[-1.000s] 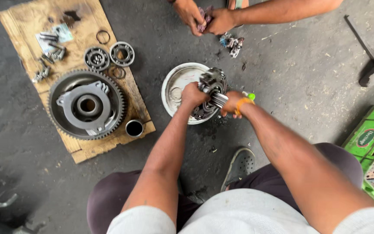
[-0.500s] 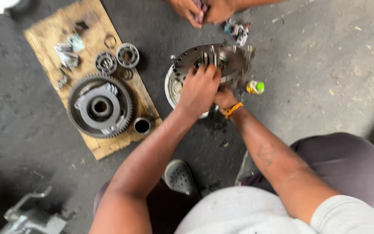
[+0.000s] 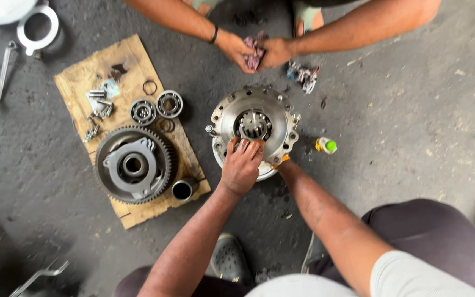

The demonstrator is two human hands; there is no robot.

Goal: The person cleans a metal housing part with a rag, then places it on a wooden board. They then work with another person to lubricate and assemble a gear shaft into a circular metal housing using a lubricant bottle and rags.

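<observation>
A round metal housing [image 3: 255,125] lies flat on the concrete floor [image 3: 402,121], centre of the scene, seated over a pale dish [image 3: 262,171] whose rim shows at its near edge. Gear teeth are visible in the housing's central bore.

The left hand [image 3: 241,164] rests palm down on the near rim of the housing, fingers [image 3: 244,145] curled onto the face at the edge of the bore, gripping the housing. The right hand is hidden under the left hand and the housing; only the forearm and an orange band at the wrist show, so its state cannot be told.

Left of the housing, a cardboard sheet [image 3: 133,217] carries a large ring gear [image 3: 134,164], two bearings [image 3: 156,108], loose bolts [image 3: 97,113] and a short sleeve [image 3: 182,190].

On the far side, another person's two hands [image 3: 255,51] close around a rag. A small yellow bottle with a green cap [image 3: 326,145] lies just right of the housing. A wrench [image 3: 2,74] lies far left.
</observation>
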